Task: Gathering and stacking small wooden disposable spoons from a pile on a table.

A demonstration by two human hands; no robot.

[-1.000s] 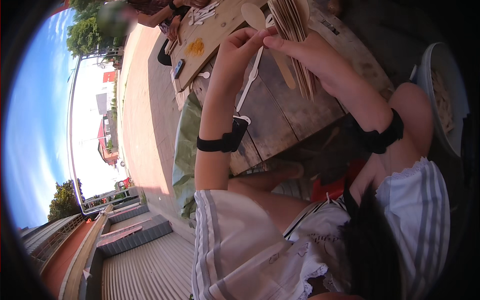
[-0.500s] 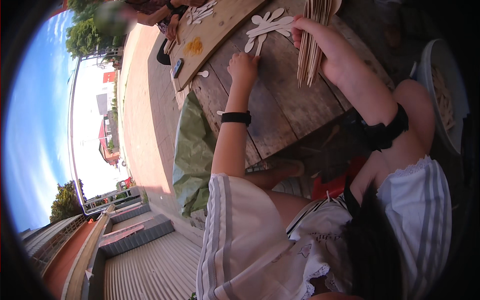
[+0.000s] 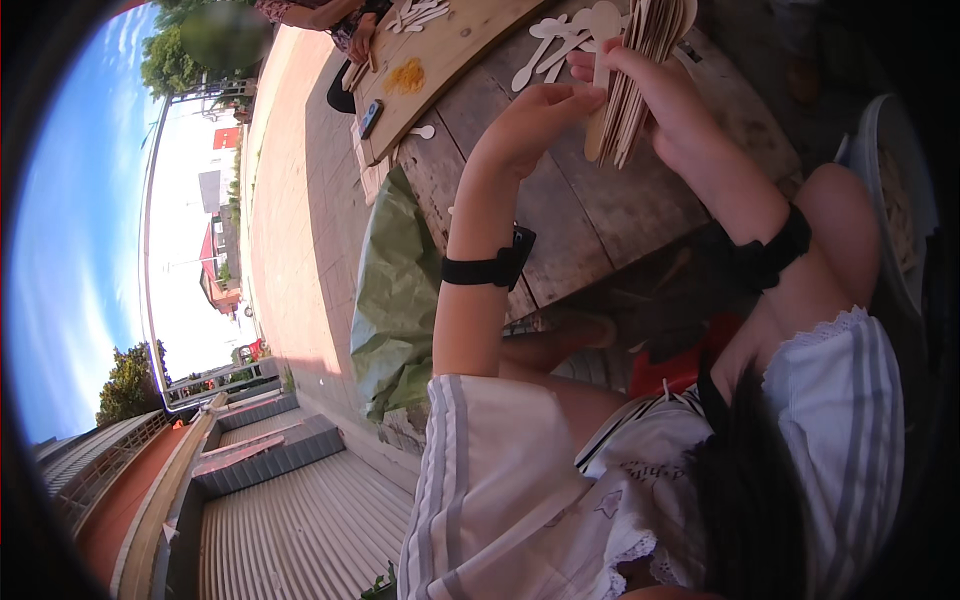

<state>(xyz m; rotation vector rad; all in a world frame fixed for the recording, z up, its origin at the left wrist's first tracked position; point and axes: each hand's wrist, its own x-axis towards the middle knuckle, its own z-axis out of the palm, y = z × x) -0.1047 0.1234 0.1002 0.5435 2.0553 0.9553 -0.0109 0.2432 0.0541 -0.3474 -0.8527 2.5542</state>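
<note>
Plenty of free wooden table (image 3: 615,220) along the near edge, but loose spoons (image 3: 571,42) and a board (image 3: 450,62) kinda block the far side.

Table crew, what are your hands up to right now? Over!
Right hand gripping a bundle of wooden spoons. Left hand at one spoon alongside; its grip unclear. Loose spoons close by on the table. Over.

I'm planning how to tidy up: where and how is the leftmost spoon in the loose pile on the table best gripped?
Probably pinch the leftmost spoon across its rounded end, coming from the person's near left side. That end sticks out toward the person, clear of the pile, while its handle runs away among the other spoons.
</note>
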